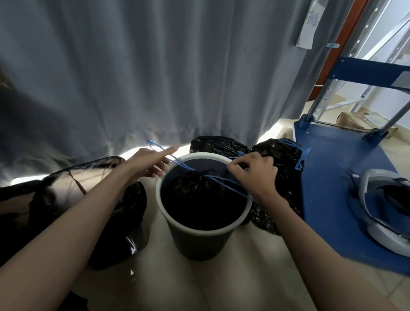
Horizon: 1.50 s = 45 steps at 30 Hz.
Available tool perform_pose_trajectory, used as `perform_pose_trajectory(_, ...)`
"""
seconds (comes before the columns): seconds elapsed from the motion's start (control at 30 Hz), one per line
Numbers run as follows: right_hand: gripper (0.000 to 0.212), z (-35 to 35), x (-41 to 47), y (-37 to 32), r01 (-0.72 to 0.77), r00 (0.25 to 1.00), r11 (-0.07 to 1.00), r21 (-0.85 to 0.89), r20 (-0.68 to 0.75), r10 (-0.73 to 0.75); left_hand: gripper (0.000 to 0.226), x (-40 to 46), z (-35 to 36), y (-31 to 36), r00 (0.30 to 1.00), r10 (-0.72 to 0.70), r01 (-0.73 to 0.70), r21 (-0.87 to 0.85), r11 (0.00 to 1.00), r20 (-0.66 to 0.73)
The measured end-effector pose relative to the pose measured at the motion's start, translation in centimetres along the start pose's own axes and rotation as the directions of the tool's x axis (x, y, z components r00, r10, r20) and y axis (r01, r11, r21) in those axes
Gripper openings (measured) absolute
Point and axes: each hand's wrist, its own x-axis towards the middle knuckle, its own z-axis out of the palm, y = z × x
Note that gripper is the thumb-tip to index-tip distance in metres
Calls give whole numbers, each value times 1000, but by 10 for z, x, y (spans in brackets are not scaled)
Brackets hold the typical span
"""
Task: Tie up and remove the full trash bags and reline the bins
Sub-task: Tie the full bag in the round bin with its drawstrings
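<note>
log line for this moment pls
phase: tying | left hand: holds blue drawstring loop | right hand: pinches drawstring | black bag: cinched, inside bin | lift-out: not yet

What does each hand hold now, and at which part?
Right hand pinches the blue drawstring at its end by the bin's far rim. Left hand: the other loop lies at its straight forefinger; whether it grips cannot be told.

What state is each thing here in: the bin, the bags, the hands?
Bin: upright, bag inside.
Bag in bin: mouth gathered shut, not lifted out.
Blue drawstring: stretched between both hands.
Left hand: holds one loop.
Right hand: pinches the other end.
Rightmost floor bag: drawn shut.
</note>
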Motion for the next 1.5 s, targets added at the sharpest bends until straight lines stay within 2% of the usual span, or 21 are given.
perform_pose_trajectory(0.1,24,12,-4,-23,140,984,987,-72,122,-131,56,-1,24,3,997,33,-40,102,994,74)
perform_pose_trajectory(0.17,27,15,-4,-31,131,959,986,-106,266,-99,45,3,38,4,991,91,-104,124,987,102)
perform_pose_trajectory(0.23,26,17,-2,-33,145,939,977,-158,334,-85,37,7,49,4,982,163,-175,124,977,97)
perform_pose_trajectory(0.33,33,21,0,-31,175,923,974,-146,369,-111,25,14,56,2,970,240,-243,112,963,44)
perform_pose_trajectory(0.43,41,22,6,-30,190,888,978,-88,440,-133,18,17,57,2,961,271,-274,55,960,63)
perform_pose_trajectory(0.53,30,20,8,-28,246,867,962,-122,472,-161,19,16,55,5,951,299,-300,-5,954,76)
perform_pose_trajectory(0.7,8,15,13,-24,104,902,986,-133,430,-37,25,13,55,9,947,311,-288,-211,934,83)
perform_pose_trajectory(0.8,12,9,19,-30,145,869,973,-178,493,-40,24,8,57,10,944,317,-287,-248,925,91)
perform_pose_trajectory(0.87,19,-1,21,-35,142,828,983,-119,559,-52,20,3,59,10,938,333,-304,-239,922,95)
perform_pose_trajectory(0.97,25,-16,23,-41,95,782,995,9,618,-80,9,-2,63,13,919,384,-368,-156,917,87)
perform_pose_trajectory(1.07,23,-18,20,-43,120,820,988,93,552,-151,11,-2,67,18,893,448,-449,24,893,45)
perform_pose_trajectory(1.13,22,-18,17,-45,152,824,983,106,536,-185,12,0,68,22,878,479,-471,152,869,-15)
perform_pose_trajectory(1.27,21,-18,11,-45,138,776,987,82,610,-159,13,5,69,16,852,516,-465,322,824,-90)
perform_pose_trajectory(1.43,23,-11,3,-45,219,712,975,41,676,-188,11,11,86,-5,855,506,-430,389,815,-115)
perform_pose_trajectory(1.5,24,-10,0,-41,196,702,977,83,684,-199,11,13,92,-13,853,504,-418,400,816,-135)
